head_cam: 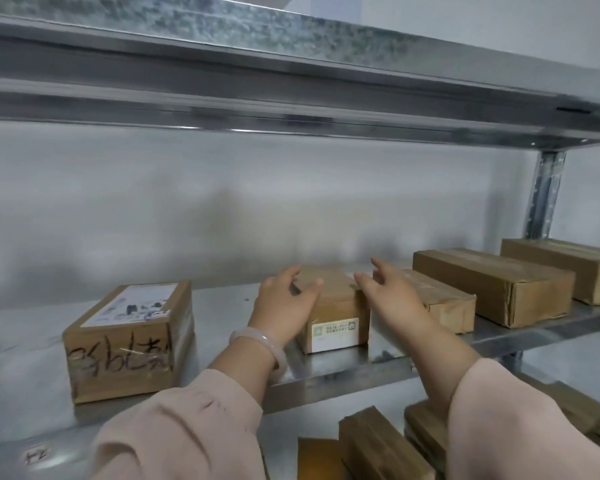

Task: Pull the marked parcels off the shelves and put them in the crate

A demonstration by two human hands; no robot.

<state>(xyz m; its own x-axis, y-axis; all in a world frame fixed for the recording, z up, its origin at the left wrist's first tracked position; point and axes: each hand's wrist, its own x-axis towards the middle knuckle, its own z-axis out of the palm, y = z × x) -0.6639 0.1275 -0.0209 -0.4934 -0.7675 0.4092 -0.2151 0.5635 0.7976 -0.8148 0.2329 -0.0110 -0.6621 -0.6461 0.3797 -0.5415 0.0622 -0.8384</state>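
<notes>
So both hands are up at the middle shelf [343, 370] going for the small cardboard parcel [333, 308] sitting dead centre, the one with a white printed label [334, 333] on its near end. Its long axis runs front to back, away from the person toward 12 o'clock, so the short labelled end faces out. The left hand [284, 303] is on its left side, at about 9 o'clock from the box, fingers spread and curling over the top left edge with the thumb lying on the top face, so it looks like it's touching, though not really clamped yet. The right hand [388, 289] is at 3 o'clock, fingers fanned out and loose, just beside the right edge; I can't tell if it's actually made contact. If you ask me the left is the closer one, and the grab comes down to the right hand squeezing in from the side, then dragging the box straight back toward 6 o'clock. Tight spot over there though: a longer taped carton [444, 306] sits right next to it at 3 o'clock, with two more long cartons [492, 289] further out toward 2. A scribbled-on box with a shipping label [125, 341] sits well apart at 9 o'clock. The shelf is bare galvanised metal, looks slick, so it should slide easily. Another steel shelf [291, 81] overhead, plain white wall behind, more cardboard on the level below [378, 445]. No crate in view.
</notes>
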